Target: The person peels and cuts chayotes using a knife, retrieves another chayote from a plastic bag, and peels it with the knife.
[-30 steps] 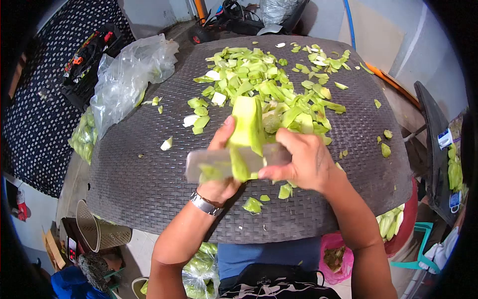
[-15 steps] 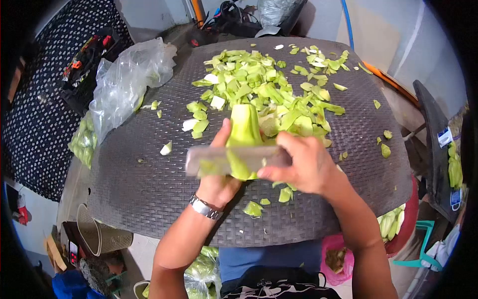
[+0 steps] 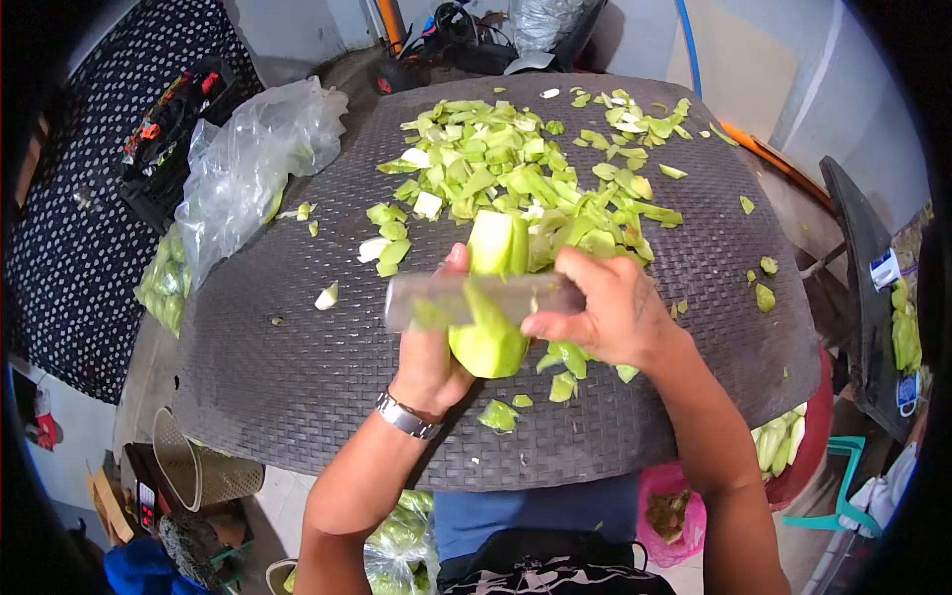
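My left hand (image 3: 428,362) is wrapped around a partly peeled, pale green, pear-shaped vegetable (image 3: 489,352), which tilts up above the table. My right hand (image 3: 617,309) grips a wide-bladed knife (image 3: 407,302), its handle hidden by the fingers. The blade, smeared by motion, lies crosswise over the middle of the vegetable, and a strip of green peel (image 3: 484,302) shows against it. Beyond the hands spreads a heap of green peelings (image 3: 486,149), and a few scraps (image 3: 499,416) lie close to my left wrist.
The dark woven-pattern table (image 3: 297,397) has a clear plastic bag (image 3: 263,139) at its left edge. A bag of green vegetables (image 3: 167,283) hangs there too. Below the table are a perforated basket (image 3: 228,476), a pink bag (image 3: 650,535) and a red tub (image 3: 808,466) of pale green pieces.
The knife has shifted slightly up along the vegetable, so more of its lower end shows. The strip of peel at the blade stands higher. Both hands keep their grip.
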`<state>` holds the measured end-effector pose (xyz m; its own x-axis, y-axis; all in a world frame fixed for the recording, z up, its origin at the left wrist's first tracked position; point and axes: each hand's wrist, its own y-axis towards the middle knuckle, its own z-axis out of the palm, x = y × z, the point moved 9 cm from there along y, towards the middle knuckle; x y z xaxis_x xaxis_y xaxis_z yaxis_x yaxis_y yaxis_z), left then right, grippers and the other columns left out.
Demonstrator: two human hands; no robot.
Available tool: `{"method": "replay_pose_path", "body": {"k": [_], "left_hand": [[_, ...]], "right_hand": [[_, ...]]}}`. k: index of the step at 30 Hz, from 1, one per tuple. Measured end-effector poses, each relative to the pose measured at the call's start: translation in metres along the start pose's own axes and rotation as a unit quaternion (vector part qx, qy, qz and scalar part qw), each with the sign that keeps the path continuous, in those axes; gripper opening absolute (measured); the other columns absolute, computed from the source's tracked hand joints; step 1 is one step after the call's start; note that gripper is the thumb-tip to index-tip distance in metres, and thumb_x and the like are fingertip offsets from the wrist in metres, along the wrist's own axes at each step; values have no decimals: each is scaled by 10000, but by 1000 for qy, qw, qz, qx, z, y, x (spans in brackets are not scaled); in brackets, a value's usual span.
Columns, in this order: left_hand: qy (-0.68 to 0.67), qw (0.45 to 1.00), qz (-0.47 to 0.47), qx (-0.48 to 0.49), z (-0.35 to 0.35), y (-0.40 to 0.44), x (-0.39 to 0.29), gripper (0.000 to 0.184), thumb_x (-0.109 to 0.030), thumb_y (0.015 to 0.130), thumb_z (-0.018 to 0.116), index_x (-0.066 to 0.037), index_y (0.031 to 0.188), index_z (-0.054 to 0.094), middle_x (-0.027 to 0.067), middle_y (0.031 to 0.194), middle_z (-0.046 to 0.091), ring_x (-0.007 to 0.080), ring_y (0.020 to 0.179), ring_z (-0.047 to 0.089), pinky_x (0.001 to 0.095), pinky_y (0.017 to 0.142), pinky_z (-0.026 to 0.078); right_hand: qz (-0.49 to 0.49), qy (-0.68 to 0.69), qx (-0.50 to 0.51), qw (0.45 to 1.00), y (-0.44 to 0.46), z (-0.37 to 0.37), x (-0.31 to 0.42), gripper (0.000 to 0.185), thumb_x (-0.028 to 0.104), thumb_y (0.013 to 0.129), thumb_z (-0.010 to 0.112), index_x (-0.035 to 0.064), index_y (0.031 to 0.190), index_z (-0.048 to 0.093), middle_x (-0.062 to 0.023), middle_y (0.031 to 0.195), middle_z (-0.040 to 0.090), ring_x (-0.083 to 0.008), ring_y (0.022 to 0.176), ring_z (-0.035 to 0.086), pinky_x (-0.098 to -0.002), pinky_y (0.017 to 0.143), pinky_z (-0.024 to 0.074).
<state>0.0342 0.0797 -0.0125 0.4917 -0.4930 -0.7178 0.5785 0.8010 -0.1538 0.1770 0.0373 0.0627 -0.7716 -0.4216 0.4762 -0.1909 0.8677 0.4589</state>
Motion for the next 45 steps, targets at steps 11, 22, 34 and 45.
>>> {"method": "replay_pose_path", "body": {"k": [11,22,34,45], "left_hand": [[-61,996,-61,33,11,-9,0,657,-620,1049,462,-113,1459,538,171,1292,671,330,1036,719,554,794,623],[-96,992,-62,54,17,-6,-8,618,-548,1085,437,-60,1450,544,168,1258,666,337,1020,710,537,784,627],[-17,999,27,-37,-8,8,-8,583,-527,1091,442,-54,1399,588,139,1287,697,271,1148,699,428,1023,554],[14,999,-19,-45,-7,4,-2,552,-494,1090,462,-57,1412,557,134,1302,677,299,1144,692,481,940,589]], "right_hand": [[-54,-58,-101,992,-1,-19,-14,709,687,723,845,47,885,586,-134,713,657,-335,638,692,-421,602,551],[214,-43,-108,970,-6,-58,-98,586,561,873,777,10,796,594,-205,674,636,-370,607,646,-450,596,495],[59,-11,64,996,-4,13,13,720,738,790,761,35,839,613,-187,681,667,-390,665,710,-476,650,571],[176,-34,-5,984,1,-30,-50,592,547,845,815,7,801,575,-156,604,568,-285,574,615,-422,588,495]]}}
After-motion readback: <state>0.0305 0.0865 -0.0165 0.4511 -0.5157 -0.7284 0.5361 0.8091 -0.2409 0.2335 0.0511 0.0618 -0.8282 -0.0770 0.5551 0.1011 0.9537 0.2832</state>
